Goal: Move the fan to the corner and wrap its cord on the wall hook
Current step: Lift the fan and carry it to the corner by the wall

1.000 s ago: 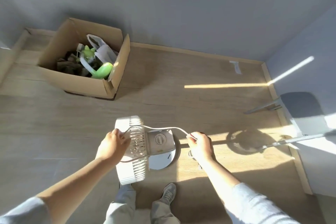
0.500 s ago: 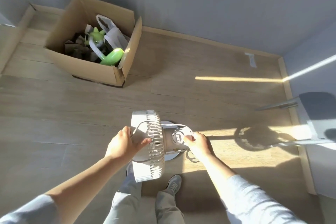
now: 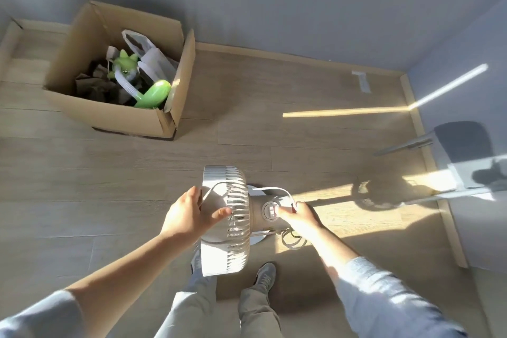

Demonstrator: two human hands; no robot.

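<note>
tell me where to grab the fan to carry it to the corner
Probably the short neck behind the fan head, coming from above on the right. The round grille is wide and ribbed, so the left hand only steadies its rim. The right hand is already at the narrower motor housing, pinching the cord, so it could wrap around there.

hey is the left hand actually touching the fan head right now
Touching. The head view shows the left hand wrapped on the fan, thumb lying across the grille ribs and fingers over the front rim, with no gap visible.
</note>
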